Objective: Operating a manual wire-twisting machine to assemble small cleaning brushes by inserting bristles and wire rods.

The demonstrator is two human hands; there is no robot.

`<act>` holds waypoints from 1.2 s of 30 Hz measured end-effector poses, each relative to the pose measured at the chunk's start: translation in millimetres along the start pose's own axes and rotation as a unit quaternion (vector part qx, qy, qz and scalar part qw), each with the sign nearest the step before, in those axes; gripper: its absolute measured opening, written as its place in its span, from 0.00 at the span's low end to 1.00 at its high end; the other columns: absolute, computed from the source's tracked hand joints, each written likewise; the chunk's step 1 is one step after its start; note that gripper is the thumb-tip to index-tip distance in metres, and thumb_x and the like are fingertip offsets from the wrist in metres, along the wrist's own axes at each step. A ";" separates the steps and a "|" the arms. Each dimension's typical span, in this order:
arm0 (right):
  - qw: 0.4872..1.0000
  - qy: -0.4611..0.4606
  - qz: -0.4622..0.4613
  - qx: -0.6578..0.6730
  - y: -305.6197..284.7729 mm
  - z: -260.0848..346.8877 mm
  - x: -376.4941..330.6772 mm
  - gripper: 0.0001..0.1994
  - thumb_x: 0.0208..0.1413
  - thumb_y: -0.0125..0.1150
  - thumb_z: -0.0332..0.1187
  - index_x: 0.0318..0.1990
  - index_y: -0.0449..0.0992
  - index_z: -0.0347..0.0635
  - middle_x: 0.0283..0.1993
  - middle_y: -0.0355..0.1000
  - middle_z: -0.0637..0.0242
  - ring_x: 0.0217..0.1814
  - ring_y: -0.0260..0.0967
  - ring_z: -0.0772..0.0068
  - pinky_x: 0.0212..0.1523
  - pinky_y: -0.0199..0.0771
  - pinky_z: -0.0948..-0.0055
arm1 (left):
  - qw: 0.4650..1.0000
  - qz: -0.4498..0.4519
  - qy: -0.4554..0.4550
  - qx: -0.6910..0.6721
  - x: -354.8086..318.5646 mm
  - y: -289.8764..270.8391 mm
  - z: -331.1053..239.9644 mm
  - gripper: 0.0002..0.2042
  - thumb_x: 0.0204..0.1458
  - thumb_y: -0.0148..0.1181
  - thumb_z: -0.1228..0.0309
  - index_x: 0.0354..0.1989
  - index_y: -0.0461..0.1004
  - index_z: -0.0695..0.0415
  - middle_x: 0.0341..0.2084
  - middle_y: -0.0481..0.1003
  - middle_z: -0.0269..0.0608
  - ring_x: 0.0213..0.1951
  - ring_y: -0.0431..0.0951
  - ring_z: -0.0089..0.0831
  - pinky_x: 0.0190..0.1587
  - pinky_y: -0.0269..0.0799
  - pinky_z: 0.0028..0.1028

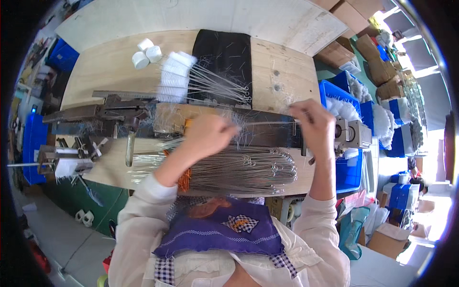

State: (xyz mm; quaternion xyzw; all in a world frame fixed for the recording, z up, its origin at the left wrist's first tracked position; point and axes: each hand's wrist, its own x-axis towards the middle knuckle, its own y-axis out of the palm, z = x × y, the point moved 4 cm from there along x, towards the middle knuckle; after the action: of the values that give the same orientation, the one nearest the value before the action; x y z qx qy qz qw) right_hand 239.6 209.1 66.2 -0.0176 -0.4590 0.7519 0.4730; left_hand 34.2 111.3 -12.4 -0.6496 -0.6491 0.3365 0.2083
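My left hand [210, 135] is blurred above the bench, with its fingers closed at one end of a thin metal wire [267, 123]. The wire stretches right toward the dark metal block beside my right hand [315, 125]. That hand has thumb and fingers pinched together; what they hold is too small and smeared to make out, though faint pale bristles [288, 97] show by the fingertips. Under my hands lies a big bundle of bent wires [239, 170] with looped right ends. Several white-bristled brushes [175, 76] with twisted wire stems rest beyond my left hand.
A long metal fixture [95, 114] crosses the bench on the left. At right stands a small motor unit [354, 134], near a blue bin [339, 95] of white brushes. White rolls [147, 55] and a black cloth [222, 52] sit at the back. A purple cushion [222, 227] covers my lap.
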 end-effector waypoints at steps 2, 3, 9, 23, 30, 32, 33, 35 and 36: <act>0.969 -0.230 0.068 -0.053 41.6 32.0 2.7 0.12 0.38 0.59 0.22 0.35 0.76 0.42 0.31 0.71 0.65 0.36 0.72 0.61 0.34 0.75 0.68 | 0.987 -0.123 0.095 0.044 -22.4 -20.9 20.5 0.10 0.52 0.61 0.66 0.29 0.81 0.60 0.21 0.77 0.43 0.24 0.76 0.43 0.29 0.70 0.35; 0.954 -0.269 0.127 -0.030 63.7 54.2 6.5 0.13 0.39 0.63 0.24 0.37 0.77 0.40 0.30 0.72 0.66 0.34 0.72 0.62 0.32 0.75 0.68 | 0.988 -0.123 0.084 0.052 -34.6 -31.0 22.7 0.10 0.52 0.61 0.66 0.29 0.81 0.60 0.21 0.77 0.43 0.24 0.76 0.43 0.29 0.70 0.35; 0.940 -0.307 0.111 0.101 136.4 99.9 40.8 0.13 0.42 0.63 0.27 0.39 0.76 0.41 0.32 0.71 0.64 0.34 0.71 0.60 0.34 0.75 0.66 | 0.831 -0.467 0.053 -0.298 -127.4 -34.2 67.6 0.12 0.63 0.47 0.67 0.34 0.75 0.61 0.24 0.74 0.44 0.23 0.71 0.29 0.27 0.66 0.24; 0.938 -0.222 0.222 0.151 180.9 105.9 59.1 0.06 0.50 0.57 0.29 0.34 0.77 0.40 0.32 0.75 0.58 0.35 0.74 0.52 0.37 0.75 0.59 | 0.608 -0.040 -0.005 -0.793 -126.6 -59.6 55.6 0.20 0.60 0.49 0.56 0.50 0.65 0.62 0.20 0.70 0.42 0.13 0.65 0.21 0.13 0.56 0.20; 0.955 -0.259 0.140 0.022 158.7 121.0 44.1 0.06 0.48 0.60 0.29 0.35 0.77 0.42 0.35 0.72 0.64 0.32 0.74 0.61 0.29 0.76 0.66 | 0.907 -0.167 -0.141 -0.359 -126.5 -31.0 96.0 0.10 0.56 0.58 0.66 0.38 0.69 0.60 0.20 0.71 0.32 0.18 0.68 0.19 0.20 0.63 0.20; 0.957 -0.273 0.102 -0.010 141.5 124.2 12.1 0.06 0.47 0.60 0.26 0.35 0.76 0.41 0.37 0.72 0.63 0.32 0.75 0.63 0.28 0.78 0.68 | 0.873 -0.213 -0.207 -0.387 -169.9 -32.7 147.4 0.12 0.58 0.56 0.62 0.38 0.71 0.60 0.19 0.71 0.32 0.17 0.67 0.18 0.19 0.60 0.19; 0.954 -0.284 0.092 0.021 137.4 117.9 -8.4 0.07 0.46 0.59 0.25 0.35 0.76 0.40 0.37 0.71 0.63 0.33 0.76 0.63 0.28 0.78 0.68 | 0.835 -0.245 -0.266 -0.415 -195.0 -33.7 178.6 0.16 0.60 0.53 0.57 0.37 0.73 0.60 0.18 0.70 0.31 0.16 0.67 0.17 0.17 0.58 0.18; 0.956 -0.259 0.137 -0.003 153.4 83.5 -26.0 0.07 0.46 0.58 0.25 0.36 0.75 0.39 0.39 0.72 0.60 0.35 0.77 0.62 0.29 0.79 0.68 | 0.703 -0.433 -0.279 -0.490 -221.8 -49.6 226.5 0.23 0.62 0.46 0.49 0.37 0.76 0.59 0.17 0.70 0.31 0.13 0.63 0.16 0.15 0.51 0.17; 0.964 -0.208 0.134 -0.102 166.7 59.9 -25.9 0.08 0.47 0.57 0.25 0.36 0.74 0.40 0.39 0.71 0.60 0.34 0.77 0.62 0.28 0.79 0.67 | 0.701 -0.431 -0.281 -0.494 -218.0 -58.5 223.9 0.24 0.62 0.46 0.48 0.38 0.75 0.60 0.17 0.70 0.32 0.12 0.61 0.16 0.14 0.49 0.18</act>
State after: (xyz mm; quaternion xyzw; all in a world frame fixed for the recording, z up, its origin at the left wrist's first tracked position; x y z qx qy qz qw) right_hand 110.4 128.1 -27.6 0.0301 -0.6150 0.7446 0.2578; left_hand -150.3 -136.3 -88.4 -0.1838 -0.9598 0.0080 -0.2121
